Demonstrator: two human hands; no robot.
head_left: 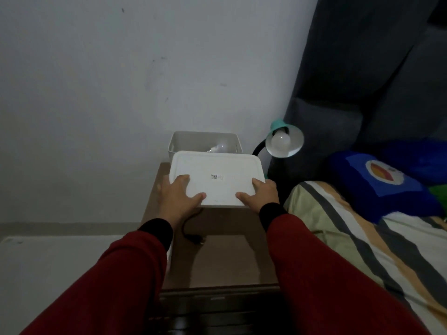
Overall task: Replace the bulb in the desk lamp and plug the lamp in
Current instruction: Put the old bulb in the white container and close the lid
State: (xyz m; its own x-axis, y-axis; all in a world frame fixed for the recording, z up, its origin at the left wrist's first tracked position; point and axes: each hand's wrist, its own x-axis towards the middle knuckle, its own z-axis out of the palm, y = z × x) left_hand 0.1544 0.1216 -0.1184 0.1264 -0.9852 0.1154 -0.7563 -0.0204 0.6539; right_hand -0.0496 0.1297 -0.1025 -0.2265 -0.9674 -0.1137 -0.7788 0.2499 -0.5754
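Arms in dark red sleeves with black cuffs reach forward side by side, elbows low and wrists nearly straight, and meet on a white rectangular plastic lid with rounded corners. The left grip clasps the lid's near left corner: the thumb lies along the near edge, one finger rests on the top face, and the other fingers drop past the left side. The right grip mirrors it at the near right corner, thumb pointing inward along the near edge and fingers curled over the right side. Both grips are closed round the lid.

The lid is held roughly level, with a small dark printed mark near its middle. It hangs over the far half of the brown wooden tabletop, and its far edge covers the near rim of an open off-white plastic box. Whether lid and box touch cannot be told. A white light bulb lies on its side inside the box.

A black cable with a plug lies on the tabletop below the lid. Just right of the box stands a teal gooseneck desk lamp, fitted with a bulb. A bed with a striped sheet lies to the right, carrying a blue cushion.
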